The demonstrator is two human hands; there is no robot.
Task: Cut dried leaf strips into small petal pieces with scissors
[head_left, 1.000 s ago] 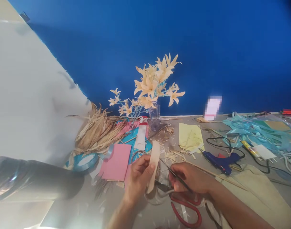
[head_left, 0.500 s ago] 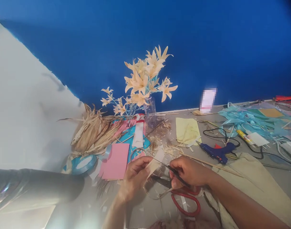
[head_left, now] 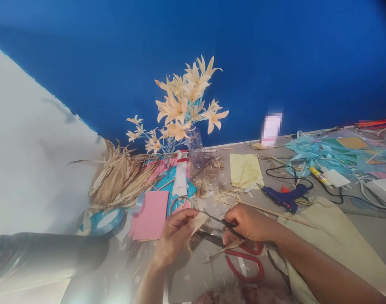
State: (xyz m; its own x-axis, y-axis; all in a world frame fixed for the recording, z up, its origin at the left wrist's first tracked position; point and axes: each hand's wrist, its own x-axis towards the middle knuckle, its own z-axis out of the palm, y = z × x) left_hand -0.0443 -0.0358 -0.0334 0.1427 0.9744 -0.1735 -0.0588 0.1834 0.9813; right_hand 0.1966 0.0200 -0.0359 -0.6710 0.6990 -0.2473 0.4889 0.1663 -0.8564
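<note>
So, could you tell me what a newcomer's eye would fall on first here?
Probably the cream artificial lilies in a clear bottle against the deep blue wall. Next might come the dark blue glue gun on the right, then the red-handled scissors lying below the right hand.

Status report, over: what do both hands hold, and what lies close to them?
Left hand: grips pale cream flat strip. Right hand: holds slim dark scissors, tip at strip. Close by: red-handled scissors lying beneath.
</note>
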